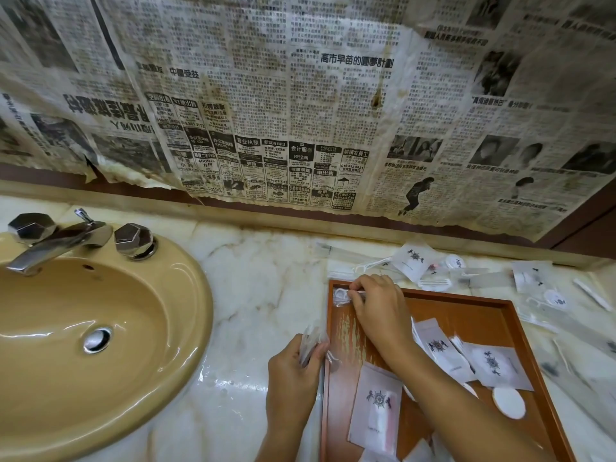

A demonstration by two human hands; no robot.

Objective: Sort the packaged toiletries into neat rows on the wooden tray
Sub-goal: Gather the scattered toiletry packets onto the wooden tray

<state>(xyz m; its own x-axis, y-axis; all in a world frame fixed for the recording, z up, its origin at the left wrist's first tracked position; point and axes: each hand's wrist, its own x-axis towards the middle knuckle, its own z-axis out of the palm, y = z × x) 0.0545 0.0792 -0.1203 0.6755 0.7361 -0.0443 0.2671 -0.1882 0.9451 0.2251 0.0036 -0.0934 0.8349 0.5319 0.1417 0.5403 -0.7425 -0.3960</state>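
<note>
Here, the wooden tray (466,300) sits on a marble counter (266,278), just right of a tan sink (100,328) w/ chrome taps (60,238). The right hand (376,315) reaches across to the tray's far-left corner, fingertips pinching a clear packet (343,296) w/ something white inside; the packet lies flat against the tray floor there. The left hand (293,371) hovers at the tray's left edge, fingers curled round a small bunch of clear wrapped packets (313,341), thumb pressed on top. In the tray, near side: one white sachet w/ a ship's-wheel logo (378,408), two more logo sachets (466,358) overlapping toward the right, and a round white pad (508,403) beside them. Loose toiletries (433,265) are scattered on the counter beyond and to the right of the tray: sachets, floss picks, a comb, thin sticks. Old newspaper (300,95) covers the wall behind.
</note>
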